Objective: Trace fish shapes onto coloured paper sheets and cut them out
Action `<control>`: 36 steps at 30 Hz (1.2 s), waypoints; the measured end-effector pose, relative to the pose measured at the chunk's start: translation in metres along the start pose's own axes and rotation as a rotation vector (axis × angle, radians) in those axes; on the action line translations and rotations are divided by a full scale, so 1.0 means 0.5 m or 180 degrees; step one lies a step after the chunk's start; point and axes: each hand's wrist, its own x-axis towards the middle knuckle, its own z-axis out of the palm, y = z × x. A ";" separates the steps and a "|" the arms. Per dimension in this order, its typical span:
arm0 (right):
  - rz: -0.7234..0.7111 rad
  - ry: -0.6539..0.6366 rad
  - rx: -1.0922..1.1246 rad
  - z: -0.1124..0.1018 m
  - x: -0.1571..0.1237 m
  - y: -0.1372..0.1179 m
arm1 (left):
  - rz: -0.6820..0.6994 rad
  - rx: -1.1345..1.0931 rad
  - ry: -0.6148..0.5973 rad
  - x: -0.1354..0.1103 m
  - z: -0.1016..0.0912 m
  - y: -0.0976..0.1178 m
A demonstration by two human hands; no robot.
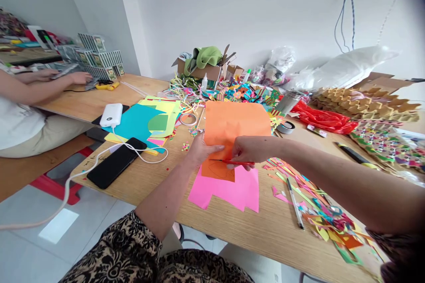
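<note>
Head view: left hand (201, 150) pinching orange paper (232, 126), right hand (250, 149) clenched on red scissors (232, 162) cutting it, nr tabletop (265, 225) front edge.

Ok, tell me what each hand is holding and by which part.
The left hand holds the orange paper by its lower left edge. The right hand holds the red scissors by the handle end, blades at the paper.

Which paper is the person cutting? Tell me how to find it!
Find the long wooden table, then the two hands at its middle. The left hand pinches a big orange paper sheet and the right hand holds red-handled scissors at it. Unlike the pink paper sheet lying flat beneath, it is lifted up.
</note>
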 end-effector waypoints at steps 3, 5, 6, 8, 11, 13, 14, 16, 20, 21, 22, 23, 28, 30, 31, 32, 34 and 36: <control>-0.0003 -0.0020 -0.0010 -0.003 -0.002 -0.001 | 0.0051 0.0033 -0.0006 0.001 0.000 0.001; 0.0015 -0.0037 -0.0003 -0.003 -0.002 -0.001 | 0.0070 0.0025 -0.0019 0.001 0.001 0.001; 0.0023 -0.0051 0.0005 -0.003 -0.001 -0.001 | 0.0063 0.0010 -0.0030 0.000 0.002 0.001; 0.0004 -0.0079 -0.0013 -0.001 0.003 -0.001 | 0.0034 -0.0031 -0.0053 -0.001 0.004 0.001; -0.0063 -0.0103 -0.0047 0.002 0.010 0.000 | 0.0018 -0.0104 -0.0068 -0.003 0.008 0.002; -0.0089 -0.0094 -0.0024 0.004 0.012 0.000 | 0.0004 -0.0139 -0.0069 -0.004 0.011 0.004; -0.0108 -0.0082 -0.0005 0.004 0.012 -0.001 | -0.0003 -0.0145 -0.0065 -0.005 0.011 0.005; -0.0143 -0.0050 0.0019 0.004 0.011 -0.001 | -0.0005 -0.0138 -0.0046 -0.005 0.012 0.005; -0.0059 0.0022 0.0073 0.004 0.007 -0.002 | -0.0072 -0.0162 -0.0028 -0.004 0.009 0.002; -0.0035 0.0033 0.0080 0.004 0.007 -0.002 | -0.0102 -0.0174 -0.0034 -0.004 0.008 0.000; -0.0040 0.0041 0.0081 0.004 0.007 -0.002 | -0.0126 -0.0188 -0.0045 -0.004 0.006 -0.002; -0.0063 0.0044 0.0079 0.005 0.006 -0.001 | -0.0143 -0.0203 -0.0060 -0.003 0.005 -0.003; -0.0106 -0.0028 -0.0068 0.005 0.004 -0.009 | -0.0204 -0.0319 -0.0202 -0.004 0.005 -0.007; -0.0083 -0.0062 -0.0168 0.005 0.002 -0.015 | -0.0206 -0.0343 -0.0239 -0.005 0.007 -0.006; -0.0084 -0.0067 -0.0200 0.006 0.001 -0.018 | -0.0216 -0.0345 -0.0249 -0.006 0.008 -0.006; -0.0089 -0.0067 -0.0220 0.006 0.000 -0.021 | -0.0235 -0.0341 -0.0257 -0.006 0.008 -0.006; -0.0114 -0.0045 -0.0249 0.007 -0.001 -0.024 | -0.0270 -0.0329 -0.0260 -0.007 0.009 -0.005; -0.0113 -0.0020 -0.0264 0.008 -0.001 -0.023 | -0.0282 -0.0329 -0.0266 -0.007 0.010 -0.004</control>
